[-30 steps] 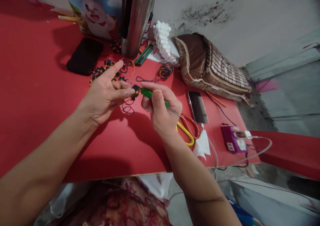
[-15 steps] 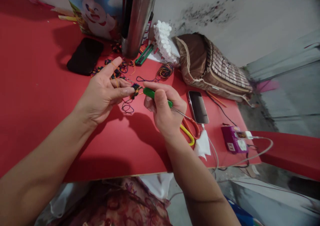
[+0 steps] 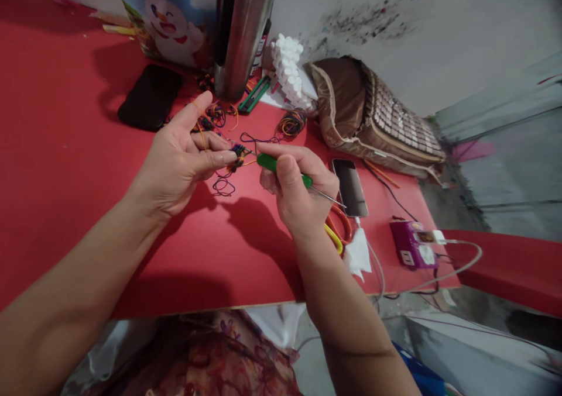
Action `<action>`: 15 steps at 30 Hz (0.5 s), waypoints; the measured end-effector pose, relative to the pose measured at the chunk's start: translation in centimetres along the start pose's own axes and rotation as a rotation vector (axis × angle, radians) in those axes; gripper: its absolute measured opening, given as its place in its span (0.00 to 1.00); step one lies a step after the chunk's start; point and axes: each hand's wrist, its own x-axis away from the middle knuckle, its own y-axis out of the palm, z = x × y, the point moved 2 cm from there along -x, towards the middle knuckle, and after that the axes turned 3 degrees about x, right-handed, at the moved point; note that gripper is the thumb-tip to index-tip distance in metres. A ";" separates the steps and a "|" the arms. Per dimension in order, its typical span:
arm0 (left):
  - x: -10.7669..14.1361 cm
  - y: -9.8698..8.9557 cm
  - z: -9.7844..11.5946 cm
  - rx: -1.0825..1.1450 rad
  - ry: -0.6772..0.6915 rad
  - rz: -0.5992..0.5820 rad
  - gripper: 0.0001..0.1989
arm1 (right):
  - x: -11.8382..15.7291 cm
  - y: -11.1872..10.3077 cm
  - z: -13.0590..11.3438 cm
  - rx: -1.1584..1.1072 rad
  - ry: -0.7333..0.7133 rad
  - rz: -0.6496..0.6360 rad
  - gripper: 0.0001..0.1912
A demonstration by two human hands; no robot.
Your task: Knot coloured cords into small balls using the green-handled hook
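Note:
Between thumb and fingers, my left hand (image 3: 178, 156) pinches a small dark multicoloured crochet piece (image 3: 238, 157). Orange yarn (image 3: 202, 128) runs over its raised index finger. My right hand (image 3: 302, 185) is closed round the green handle of a crochet hook (image 3: 267, 162), whose thin metal shaft sticks out behind the hand. The hook's front end points at the crochet piece; whether it sits in a stitch is too small to tell. A loose loop of dark yarn (image 3: 223, 186) hangs below the piece. Behind my left hand lies a tangle of multicoloured yarn (image 3: 215, 115).
On the red table (image 3: 188, 267) stand a steel thermos (image 3: 246, 39) and a cartoon-printed bag (image 3: 175, 27). A black phone (image 3: 150, 97), green cutter (image 3: 254, 96), yarn ball (image 3: 292, 123), scissors (image 3: 340, 223), charging phone (image 3: 350, 186), purple box (image 3: 410, 244) and brown cushion (image 3: 377, 109) lie around.
My right hand has shifted slightly right with the crochet hook, away from the crochet piece. My left hand stays nearly in place, its index finger a little higher.

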 end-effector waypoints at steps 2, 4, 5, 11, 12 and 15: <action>0.0 -0.1 0.1 -0.003 0.002 -0.003 0.58 | -0.1 -0.1 -0.1 -0.001 -0.009 -0.001 0.15; 0.1 -0.1 0.1 0.000 0.005 0.000 0.58 | -0.3 -0.3 -0.1 0.022 -0.009 0.000 0.16; 0.1 -0.1 0.2 0.003 0.008 0.001 0.58 | -0.3 -0.3 -0.1 0.035 -0.009 0.002 0.17; 0.2 0.2 0.4 0.004 0.013 0.007 0.58 | -0.6 -0.6 -0.3 0.006 -0.015 -0.009 0.16; 0.2 0.3 0.4 0.011 0.025 0.004 0.60 | -0.6 -0.6 -0.4 -0.015 -0.021 -0.011 0.15; 0.3 0.5 0.5 0.026 0.053 0.017 0.62 | -0.8 -0.7 -0.7 -0.054 -0.047 -0.014 0.11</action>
